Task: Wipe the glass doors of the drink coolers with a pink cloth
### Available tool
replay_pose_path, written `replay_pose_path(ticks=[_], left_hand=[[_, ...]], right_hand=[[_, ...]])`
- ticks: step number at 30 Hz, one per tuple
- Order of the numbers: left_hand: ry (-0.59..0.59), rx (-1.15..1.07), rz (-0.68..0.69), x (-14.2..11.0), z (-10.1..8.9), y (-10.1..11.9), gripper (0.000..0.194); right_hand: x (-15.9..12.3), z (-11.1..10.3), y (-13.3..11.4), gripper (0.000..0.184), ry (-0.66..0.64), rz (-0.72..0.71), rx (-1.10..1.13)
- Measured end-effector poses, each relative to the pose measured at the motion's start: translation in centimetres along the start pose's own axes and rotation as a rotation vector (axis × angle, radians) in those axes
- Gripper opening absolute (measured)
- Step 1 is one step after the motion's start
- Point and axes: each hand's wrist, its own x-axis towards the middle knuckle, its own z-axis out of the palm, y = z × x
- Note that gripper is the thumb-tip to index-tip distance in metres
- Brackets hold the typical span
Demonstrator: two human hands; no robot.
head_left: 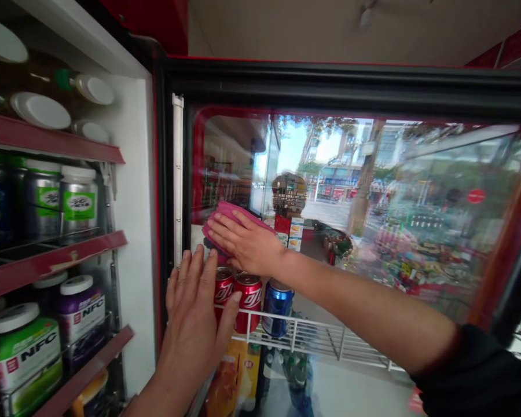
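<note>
Drinks fridge (136, 191) on L, its glass door (351, 87) swung out; street scene in the glass is blurry, can't tell if refl. or see-thru. Nearest: L hand (195, 315), fingers up & slightly apart, thumb out, nothing seen in it; palm hidden, so can't tell if it touches the door. Its forearm cut off at btm edge. R hand (252, 246) lies flat, fingers extended, on 1 pink cloth (226, 208) against the glass, just above the cans; hand hides much of it. Black sleeve (473, 365) runs off R edge. On white wire rack (341, 343): 3 cans, i.e. 2 red cans (248, 298) & 1 blue can (278, 307); leftmost red partly behind L hand. Below rack, yellow cartons (247, 373), no. unclear. Fridge shelves: btm, 2 NFC bottles (26, 359) (1 green, 1 purple) w/ white lids; mid, 2 silver bottles (78, 200) w/ green labels, others dark; top, at least 4 white caps (41, 110), bodies in shadow. Farthest: 1 round red sign (476, 196), rest fuzzy.
</note>
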Motion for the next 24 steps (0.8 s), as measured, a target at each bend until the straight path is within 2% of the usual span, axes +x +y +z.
replay_pose_path(ticks=[13,17,24], left_hand=[[-0.008,-0.066,0.045,0.6,3.4,8.0,0.087],[-0.026,-0.085,0.052,0.8,4.1,10.6,0.085],[-0.05,-0.103,0.066,1.0,5.6,14.8,0.085]], right_hand=[[-9.2,0.5,2.6,0.075,0.136,0.089,0.07],[-12.1,0.3,3.3,0.079,0.085,0.122,0.088],[-17.2,0.0,4.5,0.08,0.078,0.14,0.12]])
